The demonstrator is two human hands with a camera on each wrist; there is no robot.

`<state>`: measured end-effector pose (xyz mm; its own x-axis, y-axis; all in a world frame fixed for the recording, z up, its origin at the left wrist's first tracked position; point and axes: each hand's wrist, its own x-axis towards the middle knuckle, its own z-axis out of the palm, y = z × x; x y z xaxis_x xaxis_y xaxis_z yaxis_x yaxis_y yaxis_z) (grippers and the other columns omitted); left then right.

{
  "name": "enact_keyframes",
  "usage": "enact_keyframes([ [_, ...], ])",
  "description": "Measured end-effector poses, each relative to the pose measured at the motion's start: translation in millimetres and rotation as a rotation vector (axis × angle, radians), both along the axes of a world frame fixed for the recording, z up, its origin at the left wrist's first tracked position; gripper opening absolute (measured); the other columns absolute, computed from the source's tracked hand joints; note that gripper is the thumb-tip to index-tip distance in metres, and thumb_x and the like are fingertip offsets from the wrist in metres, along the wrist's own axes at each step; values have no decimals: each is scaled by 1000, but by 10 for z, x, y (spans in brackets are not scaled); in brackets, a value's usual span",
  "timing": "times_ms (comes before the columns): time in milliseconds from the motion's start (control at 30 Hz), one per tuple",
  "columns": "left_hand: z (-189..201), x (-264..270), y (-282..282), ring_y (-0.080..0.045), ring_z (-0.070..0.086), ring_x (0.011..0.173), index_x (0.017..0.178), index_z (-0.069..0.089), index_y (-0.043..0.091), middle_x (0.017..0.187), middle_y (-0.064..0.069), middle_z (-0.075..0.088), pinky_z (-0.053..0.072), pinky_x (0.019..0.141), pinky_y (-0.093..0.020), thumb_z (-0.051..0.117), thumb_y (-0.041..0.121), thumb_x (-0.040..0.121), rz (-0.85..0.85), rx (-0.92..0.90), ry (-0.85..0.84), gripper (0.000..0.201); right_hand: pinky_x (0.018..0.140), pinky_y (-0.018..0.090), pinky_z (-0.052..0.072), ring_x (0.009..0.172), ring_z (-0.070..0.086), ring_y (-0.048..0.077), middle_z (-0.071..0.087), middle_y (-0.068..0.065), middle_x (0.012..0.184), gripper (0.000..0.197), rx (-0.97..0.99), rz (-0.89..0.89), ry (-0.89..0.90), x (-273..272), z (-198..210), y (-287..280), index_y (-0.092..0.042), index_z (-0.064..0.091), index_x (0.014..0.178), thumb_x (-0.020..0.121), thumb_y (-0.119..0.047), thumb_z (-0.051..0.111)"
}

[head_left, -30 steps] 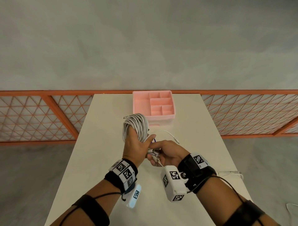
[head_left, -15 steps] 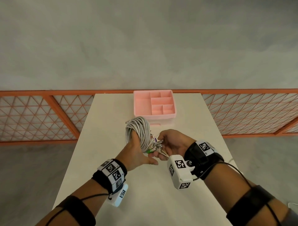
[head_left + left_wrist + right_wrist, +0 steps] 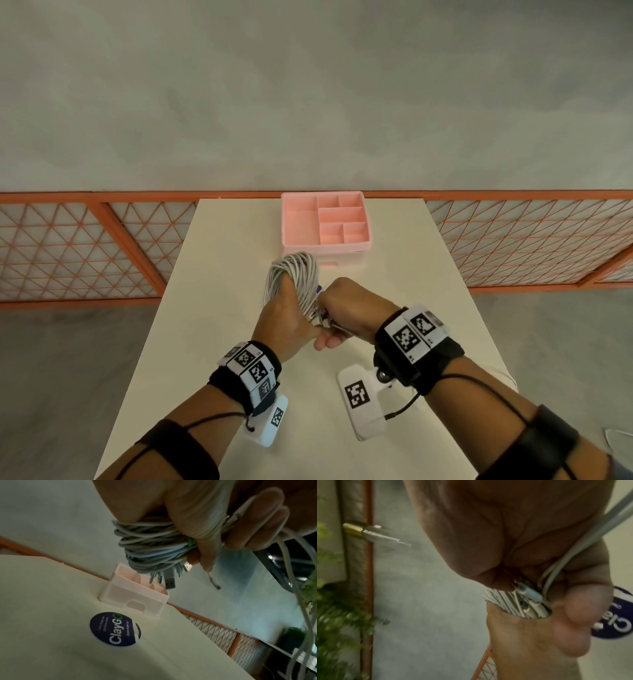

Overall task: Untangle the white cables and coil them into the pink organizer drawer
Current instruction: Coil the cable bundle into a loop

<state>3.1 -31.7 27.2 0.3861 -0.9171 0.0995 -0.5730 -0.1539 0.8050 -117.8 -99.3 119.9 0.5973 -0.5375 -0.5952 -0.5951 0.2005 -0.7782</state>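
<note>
A thick coil of white cables (image 3: 294,270) is looped around my left hand (image 3: 287,322), held up over the middle of the cream table (image 3: 222,274). In the left wrist view the coil (image 3: 150,547) has several USB plugs hanging from it. My right hand (image 3: 346,305) is curled palm-down over the coil's near end and grips the bunched plugs and cable ends (image 3: 522,601). Loose strands (image 3: 300,601) trail away from that grip. The pink organizer (image 3: 325,245) stands at the table's far edge, its top compartments empty and its lower drawer pushed in.
A round blue ClayGO sticker (image 3: 115,628) lies on the table just in front of the organizer. An orange lattice railing (image 3: 85,246) runs behind and beside the table. A thin white cable (image 3: 507,373) hangs at the right table edge. Green plants (image 3: 334,615) show in the right wrist view.
My right hand has turned palm-down and closed over the plugs against my left hand. The loose strand that lay on the table a second ago has been drawn up.
</note>
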Motion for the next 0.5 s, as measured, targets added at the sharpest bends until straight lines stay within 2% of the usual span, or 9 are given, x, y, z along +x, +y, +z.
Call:
enact_keyframes([
  [133,72,25,-64,-24,60,91,112,36,17,100,2,55,54,76,-42,86,30,58,-9,5,-28,75,62,35,54,71,74,31,63,25,70,18,-178,131,46,-51,25,-1,5,59,84,89,-1,42],
  [200,63,76,-74,-27,60,86,106,33,18,94,0,56,53,71,-41,84,33,62,-39,35,-107,69,56,25,51,57,70,16,71,18,68,18,-344,233,112,-117,84,-45,4,65,86,88,-6,50],
  [300,19,187,-31,-25,60,90,108,34,24,100,1,56,54,75,-40,78,40,64,-26,110,-142,64,51,17,43,47,60,1,74,4,70,15,-556,391,163,-197,257,-168,-12,73,98,87,-8,63],
  [367,15,215,10,-20,63,90,112,38,26,102,4,61,56,77,-38,76,37,64,-32,131,-95,62,53,12,41,51,60,-5,74,-5,77,19,-631,437,143,-237,386,-280,-18,73,103,87,-9,69],
  [433,38,203,43,-15,66,90,120,44,24,101,6,66,56,80,-32,76,24,69,-65,126,-3,60,60,6,41,65,61,-9,71,-11,80,21,-721,440,115,-269,500,-405,-19,74,106,88,-10,70],
  [500,91,179,59,-12,68,90,122,52,23,100,8,69,56,79,-29,75,17,72,-103,104,115,56,66,2,41,77,63,-5,71,-12,84,22,-803,426,79,-293,565,-539,-19,75,109,90,-10,68],
])
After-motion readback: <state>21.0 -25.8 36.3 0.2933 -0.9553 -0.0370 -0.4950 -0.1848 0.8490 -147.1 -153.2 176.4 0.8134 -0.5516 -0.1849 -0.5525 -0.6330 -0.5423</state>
